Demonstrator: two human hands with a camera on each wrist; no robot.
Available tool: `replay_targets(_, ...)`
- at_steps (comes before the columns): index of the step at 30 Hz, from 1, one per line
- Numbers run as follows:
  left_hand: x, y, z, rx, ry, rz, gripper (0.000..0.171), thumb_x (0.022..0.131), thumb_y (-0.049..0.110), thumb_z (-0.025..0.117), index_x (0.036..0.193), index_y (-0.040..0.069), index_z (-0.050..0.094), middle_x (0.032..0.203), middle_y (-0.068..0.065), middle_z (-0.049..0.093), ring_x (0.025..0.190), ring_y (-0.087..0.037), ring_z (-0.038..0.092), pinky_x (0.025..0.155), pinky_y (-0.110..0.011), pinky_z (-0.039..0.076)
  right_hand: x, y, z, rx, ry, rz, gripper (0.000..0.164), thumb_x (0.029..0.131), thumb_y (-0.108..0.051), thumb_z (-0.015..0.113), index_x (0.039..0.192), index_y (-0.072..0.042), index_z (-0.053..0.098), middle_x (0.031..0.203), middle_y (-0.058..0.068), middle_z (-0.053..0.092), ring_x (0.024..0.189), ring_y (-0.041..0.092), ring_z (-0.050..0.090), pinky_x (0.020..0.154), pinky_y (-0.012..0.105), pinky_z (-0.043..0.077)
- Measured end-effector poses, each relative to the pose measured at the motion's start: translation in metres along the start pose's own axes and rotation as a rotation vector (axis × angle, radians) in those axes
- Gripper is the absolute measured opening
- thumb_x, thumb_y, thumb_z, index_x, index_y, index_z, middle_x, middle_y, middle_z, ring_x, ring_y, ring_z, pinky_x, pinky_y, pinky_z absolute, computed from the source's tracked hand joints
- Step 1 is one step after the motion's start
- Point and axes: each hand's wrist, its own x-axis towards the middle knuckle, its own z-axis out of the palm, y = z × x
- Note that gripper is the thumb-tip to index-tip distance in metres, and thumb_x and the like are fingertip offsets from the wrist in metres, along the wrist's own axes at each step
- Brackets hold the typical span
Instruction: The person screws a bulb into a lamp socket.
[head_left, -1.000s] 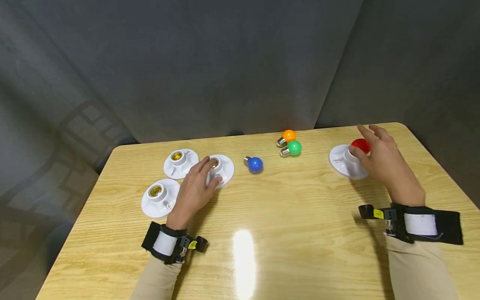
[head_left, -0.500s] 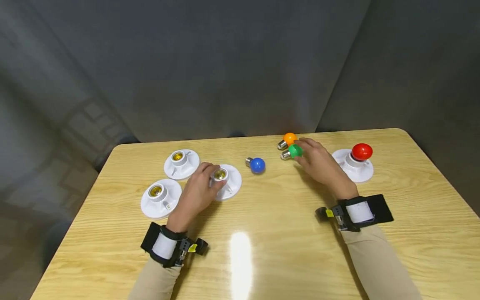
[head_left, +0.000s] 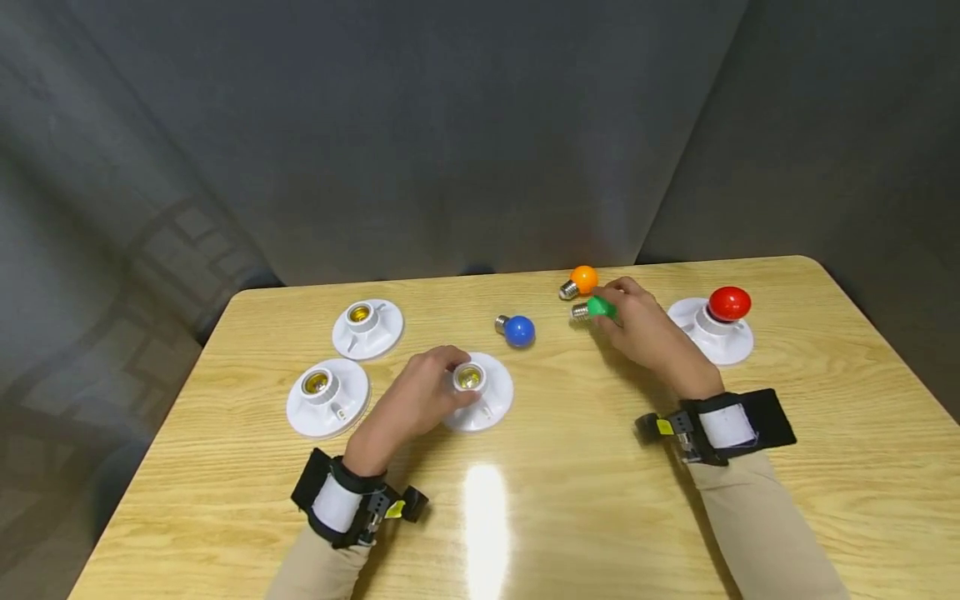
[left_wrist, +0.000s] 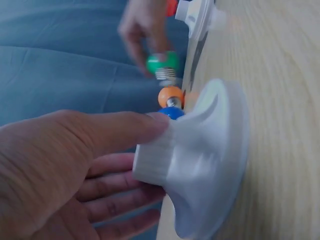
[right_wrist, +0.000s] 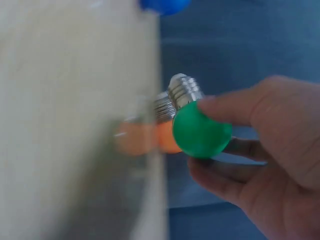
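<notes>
My left hand (head_left: pixel 426 392) grips the raised collar of a white lamp holder (head_left: pixel 491 400), thumb on the near side and fingers on the far side. In the left wrist view the round base of this lamp holder (left_wrist: pixel 200 170) stands beside the thumb. Farther right, my right hand (head_left: pixel 637 321) pinches a green light bulb (head_left: pixel 600 308) by its globe, its metal screw base pointing left. The right wrist view shows the green bulb (right_wrist: pixel 200 131) between thumb and fingers. Just behind it an orange bulb (head_left: pixel 584 279) lies on the table. A blue bulb (head_left: pixel 519 331) lies between the hands.
Two more white lamp holders with bare sockets, one at the back (head_left: pixel 367 331) and one nearer (head_left: pixel 327 400), stand at the left. At the right a red bulb (head_left: pixel 729 303) sits upright in another lamp holder (head_left: pixel 712 337). A dark curtain (head_left: pixel 465 142) hangs behind the wooden table (head_left: pixel 585 483).
My left hand has drawn its lamp holder rightward and toward me. My right hand has left the red bulb, moved left and taken hold of the green bulb.
</notes>
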Motion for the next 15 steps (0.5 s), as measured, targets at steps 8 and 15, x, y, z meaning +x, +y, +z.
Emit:
replay_targets(8,0.003,0.006,0.025,-0.047,-0.015,0.125,0.045,0.078,0.022,0.081,0.115,0.002,0.064,0.107,-0.013,0.071,0.093,-0.019,0.065,0.082,-0.040,0.058,-0.010,-0.057,-0.029,0.081,-0.039,-0.208,0.036,0.079,-0.003,0.076,0.113,-0.002,0.065,0.116,0.017,0.063,0.099,0.031,0.060,0.087,0.055,0.054)
replay_targets(15,0.005,0.014,0.042,-0.108,-0.038,0.183,0.047,0.079,0.024,0.080,0.118,0.004,0.063,0.110,-0.011,0.071,0.097,-0.019,0.064,0.087,-0.041,0.056,-0.023,-0.085,-0.033,0.105,-0.115,-0.381,0.032,0.077,-0.002,0.079,0.108,-0.009,0.071,0.109,0.007,0.067,0.099,0.023,0.061,0.086,0.049,0.055)
